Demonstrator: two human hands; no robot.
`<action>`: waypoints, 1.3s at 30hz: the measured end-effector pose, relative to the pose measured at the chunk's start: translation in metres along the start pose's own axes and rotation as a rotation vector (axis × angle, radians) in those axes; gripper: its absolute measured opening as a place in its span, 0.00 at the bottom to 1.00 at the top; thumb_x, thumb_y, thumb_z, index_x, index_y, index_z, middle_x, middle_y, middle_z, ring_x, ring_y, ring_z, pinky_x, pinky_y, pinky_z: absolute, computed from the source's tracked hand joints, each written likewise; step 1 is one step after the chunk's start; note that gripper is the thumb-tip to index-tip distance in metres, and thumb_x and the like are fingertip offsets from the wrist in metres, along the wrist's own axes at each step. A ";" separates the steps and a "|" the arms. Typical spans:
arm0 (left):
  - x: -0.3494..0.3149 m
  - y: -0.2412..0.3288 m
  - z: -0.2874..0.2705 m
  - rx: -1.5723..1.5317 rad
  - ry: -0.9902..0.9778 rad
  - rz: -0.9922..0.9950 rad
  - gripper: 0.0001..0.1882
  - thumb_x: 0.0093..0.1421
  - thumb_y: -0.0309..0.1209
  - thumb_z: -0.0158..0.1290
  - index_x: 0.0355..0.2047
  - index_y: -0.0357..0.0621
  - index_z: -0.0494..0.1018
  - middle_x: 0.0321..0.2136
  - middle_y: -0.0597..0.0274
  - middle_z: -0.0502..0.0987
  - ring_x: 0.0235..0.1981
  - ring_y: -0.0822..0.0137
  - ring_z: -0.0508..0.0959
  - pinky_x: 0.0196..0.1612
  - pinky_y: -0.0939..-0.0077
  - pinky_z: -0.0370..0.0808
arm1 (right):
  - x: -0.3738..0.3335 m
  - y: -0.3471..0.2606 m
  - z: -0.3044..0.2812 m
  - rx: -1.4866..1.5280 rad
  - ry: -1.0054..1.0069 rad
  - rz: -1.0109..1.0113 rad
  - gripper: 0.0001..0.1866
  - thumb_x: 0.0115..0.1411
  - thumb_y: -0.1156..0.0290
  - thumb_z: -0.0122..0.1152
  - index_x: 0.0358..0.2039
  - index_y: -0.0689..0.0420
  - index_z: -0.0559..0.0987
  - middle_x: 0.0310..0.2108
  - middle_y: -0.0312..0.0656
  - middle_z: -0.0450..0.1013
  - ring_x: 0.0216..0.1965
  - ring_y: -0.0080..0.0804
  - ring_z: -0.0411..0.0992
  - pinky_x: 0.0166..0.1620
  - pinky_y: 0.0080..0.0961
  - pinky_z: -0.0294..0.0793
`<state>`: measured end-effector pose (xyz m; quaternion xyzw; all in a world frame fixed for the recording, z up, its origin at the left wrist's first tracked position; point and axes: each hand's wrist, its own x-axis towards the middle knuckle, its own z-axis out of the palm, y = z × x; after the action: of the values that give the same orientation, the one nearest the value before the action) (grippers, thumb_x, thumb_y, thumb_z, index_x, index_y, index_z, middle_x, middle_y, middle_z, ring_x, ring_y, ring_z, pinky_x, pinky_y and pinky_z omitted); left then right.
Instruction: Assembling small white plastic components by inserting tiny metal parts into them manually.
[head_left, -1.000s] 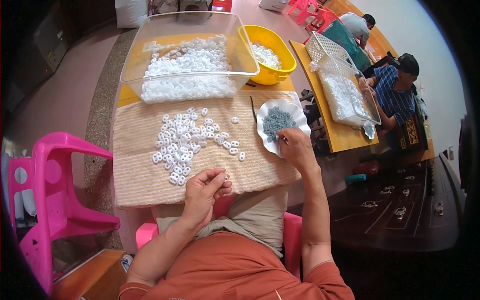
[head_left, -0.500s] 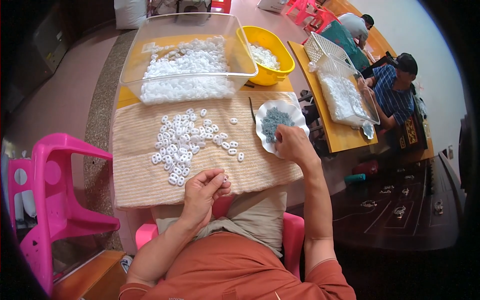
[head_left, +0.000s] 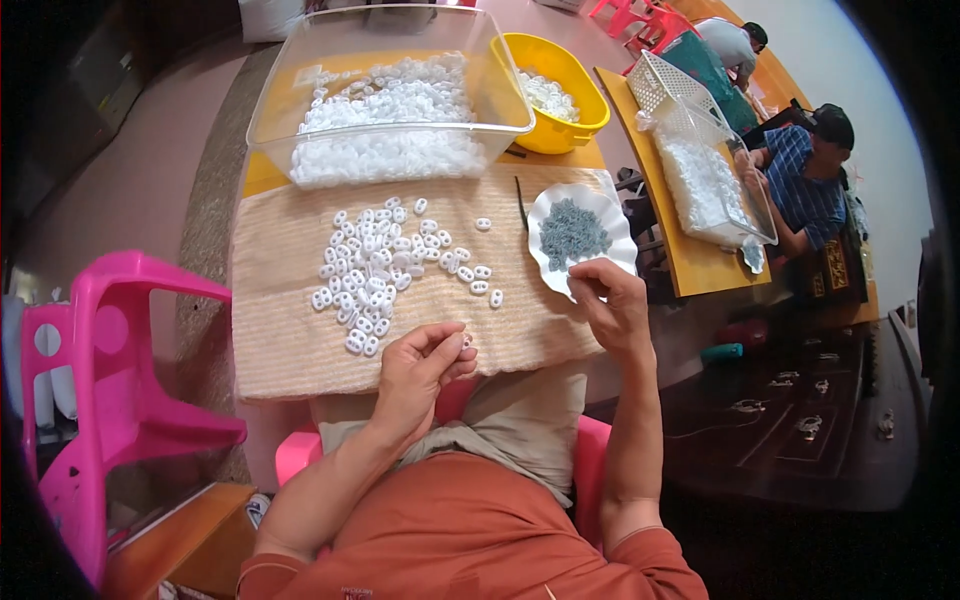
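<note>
My left hand is closed in a pinch near the front edge of the striped cloth. Between its thumb and fingers sits a small white two-holed oval piece, partly hidden. Over the near rim of a white scalloped plate, my right hand has thumb and forefinger pressed together; whatever they hold is too small to make out. A heap of tiny grey pieces lies on that plate. Left of it, a loose pile of white two-holed oval pieces spreads across the cloth.
Behind the pile stands a large clear bin of white pieces, with a yellow tub beside it. A pink plastic chair is at the left. At right, a person works at another table holding a clear bin.
My right hand has drawn back from the grey heap toward me, to the plate's near rim. My left hand keeps its pinch on the white piece. The whole view has shifted slightly.
</note>
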<state>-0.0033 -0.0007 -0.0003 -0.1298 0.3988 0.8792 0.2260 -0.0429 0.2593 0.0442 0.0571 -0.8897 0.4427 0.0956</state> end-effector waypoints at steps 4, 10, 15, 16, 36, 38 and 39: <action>0.000 0.000 0.001 0.006 -0.027 -0.004 0.11 0.62 0.25 0.53 0.45 0.36 0.72 0.36 0.60 0.78 0.35 0.73 0.79 0.41 0.80 0.79 | -0.014 -0.012 0.025 0.260 -0.170 0.078 0.04 0.58 0.82 0.59 0.35 0.67 0.77 0.30 0.35 0.73 0.31 0.19 0.72 0.36 0.15 0.73; 0.000 0.001 -0.002 0.010 -0.049 -0.033 0.12 0.62 0.23 0.53 0.46 0.36 0.72 0.35 0.59 0.78 0.35 0.72 0.79 0.41 0.80 0.80 | -0.026 -0.022 0.060 0.460 -0.306 0.184 0.05 0.59 0.80 0.60 0.36 0.67 0.77 0.31 0.37 0.74 0.31 0.20 0.72 0.35 0.16 0.72; 0.001 0.000 -0.002 -0.011 -0.047 -0.003 0.12 0.61 0.24 0.54 0.45 0.33 0.72 0.33 0.58 0.79 0.32 0.73 0.79 0.38 0.82 0.80 | -0.033 -0.022 0.074 0.600 -0.326 0.280 0.05 0.60 0.79 0.59 0.36 0.67 0.77 0.31 0.37 0.74 0.31 0.19 0.73 0.34 0.15 0.75; 0.001 0.001 -0.002 -0.012 -0.049 -0.003 0.12 0.61 0.24 0.54 0.45 0.33 0.72 0.33 0.58 0.79 0.32 0.73 0.79 0.38 0.83 0.80 | -0.033 -0.025 0.076 0.604 -0.331 0.282 0.05 0.60 0.79 0.59 0.36 0.67 0.77 0.31 0.37 0.74 0.31 0.19 0.73 0.34 0.15 0.75; 0.001 0.002 0.000 -0.018 -0.038 -0.014 0.10 0.60 0.21 0.54 0.42 0.35 0.73 0.32 0.58 0.79 0.32 0.72 0.80 0.38 0.81 0.80 | -0.032 -0.033 0.079 0.754 -0.343 0.404 0.04 0.61 0.78 0.58 0.34 0.67 0.77 0.31 0.37 0.74 0.29 0.19 0.73 0.31 0.15 0.77; 0.001 0.002 0.000 -0.020 -0.039 -0.014 0.09 0.60 0.21 0.54 0.42 0.35 0.73 0.32 0.58 0.79 0.32 0.72 0.80 0.38 0.81 0.80 | -0.032 -0.032 0.077 0.739 -0.364 0.383 0.06 0.62 0.76 0.57 0.36 0.66 0.76 0.31 0.38 0.75 0.31 0.21 0.75 0.34 0.17 0.78; 0.001 0.001 0.000 -0.023 -0.039 -0.017 0.09 0.60 0.21 0.54 0.42 0.35 0.73 0.32 0.58 0.79 0.32 0.72 0.80 0.38 0.81 0.80 | -0.032 -0.032 0.077 0.725 -0.385 0.363 0.08 0.63 0.74 0.56 0.38 0.66 0.75 0.31 0.39 0.76 0.33 0.24 0.77 0.37 0.18 0.78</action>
<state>-0.0045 -0.0012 0.0001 -0.1186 0.3832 0.8840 0.2399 -0.0150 0.1796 0.0164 0.0114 -0.6742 0.7169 -0.1771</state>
